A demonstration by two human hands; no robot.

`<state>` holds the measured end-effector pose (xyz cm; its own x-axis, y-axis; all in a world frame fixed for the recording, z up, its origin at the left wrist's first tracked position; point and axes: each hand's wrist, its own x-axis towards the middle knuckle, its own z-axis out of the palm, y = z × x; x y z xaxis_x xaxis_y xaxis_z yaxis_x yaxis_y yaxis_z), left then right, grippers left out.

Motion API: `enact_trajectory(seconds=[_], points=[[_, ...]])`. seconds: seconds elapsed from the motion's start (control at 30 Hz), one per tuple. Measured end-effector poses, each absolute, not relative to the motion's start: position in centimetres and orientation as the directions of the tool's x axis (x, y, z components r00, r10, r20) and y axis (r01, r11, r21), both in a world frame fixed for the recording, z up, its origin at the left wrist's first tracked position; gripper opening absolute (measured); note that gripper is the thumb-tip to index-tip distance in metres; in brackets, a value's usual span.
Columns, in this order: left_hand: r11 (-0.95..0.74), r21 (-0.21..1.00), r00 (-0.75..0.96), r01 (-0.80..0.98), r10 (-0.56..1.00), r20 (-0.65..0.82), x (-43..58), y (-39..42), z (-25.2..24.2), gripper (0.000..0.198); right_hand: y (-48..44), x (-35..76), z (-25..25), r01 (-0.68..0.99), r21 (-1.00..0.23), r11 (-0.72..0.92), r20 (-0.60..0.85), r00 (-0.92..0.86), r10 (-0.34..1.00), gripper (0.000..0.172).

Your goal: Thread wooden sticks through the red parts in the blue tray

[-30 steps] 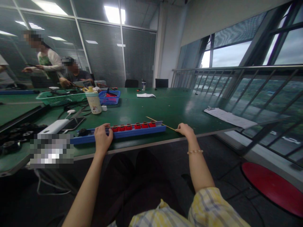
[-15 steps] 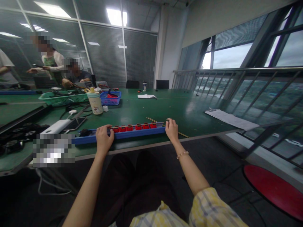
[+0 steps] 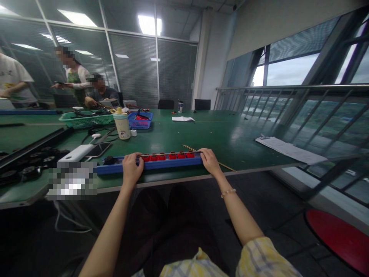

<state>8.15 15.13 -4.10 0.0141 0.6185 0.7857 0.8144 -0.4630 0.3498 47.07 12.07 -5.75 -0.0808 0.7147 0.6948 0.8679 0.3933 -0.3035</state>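
A long, narrow blue trough (image 3: 173,163) lies along the near edge of the green table. Several red block-like parts (image 3: 162,156) sit in a row inside it, and a thin strip runs above them between my hands. Toward the trough's left part, my left hand (image 3: 132,169) is closed over its side, thumb in front and fingers curled over the top. My right hand (image 3: 211,163) is closed at the right end, its bent fingertips on the upper edge. A small black part (image 3: 109,160) rests in the trough's left end. My fingers partly hide what they grip.
Thin sticks (image 3: 227,167) lie beyond and right of the trough. To the left are a white power bank (image 3: 77,153), a phone (image 3: 99,150), a cup (image 3: 122,126), a green basket (image 3: 86,122) and a blue basket (image 3: 140,121). Papers (image 3: 291,149) lie right. Other people work far left.
The view has shifted slightly to the left, so everything appears farther right. My right hand has closed in on the trough's right end; my left hand keeps its place on the trough.
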Motion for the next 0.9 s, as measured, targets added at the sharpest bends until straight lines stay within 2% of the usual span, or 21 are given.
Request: enact_trajectory(seconds=[0.23, 0.33, 0.47, 0.7, 0.9], points=[[-0.506, 0.361, 0.042, 0.783, 0.622, 0.782, 8.5, 14.5, -3.7, 0.029, 11.9, 47.3, -5.7, 0.855, -0.318, 0.409, 0.689, -0.088, 0.719, 0.036], [-0.556, 0.331, 0.108, 0.762, 0.613, 0.782, 8.6, 14.4, -3.6, 0.036, 11.7, 47.1, -5.5, 0.847, -0.288, 0.447, 0.684, -0.145, 0.715, 0.032], [-0.586, 0.314, 0.159, 0.747, 0.615, 0.772, 8.6, 14.4, -3.7, 0.038, 11.6, 47.0, -5.4, 0.839, -0.251, 0.482, 0.647, -0.225, 0.729, 0.034], [-0.569, 0.331, 0.064, 0.753, 0.564, 0.823, 8.4, 14.8, -4.2, 0.031, 12.1, 47.3, -6.3, 0.857, -0.178, 0.484, 0.679, -0.249, 0.691, 0.038], [-0.533, 0.355, 0.015, 0.768, 0.57, 0.822, 8.4, 14.4, -4.2, 0.027, 12.0, 47.4, -6.5, 0.866, -0.165, 0.473, 0.712, -0.227, 0.664, 0.038]])
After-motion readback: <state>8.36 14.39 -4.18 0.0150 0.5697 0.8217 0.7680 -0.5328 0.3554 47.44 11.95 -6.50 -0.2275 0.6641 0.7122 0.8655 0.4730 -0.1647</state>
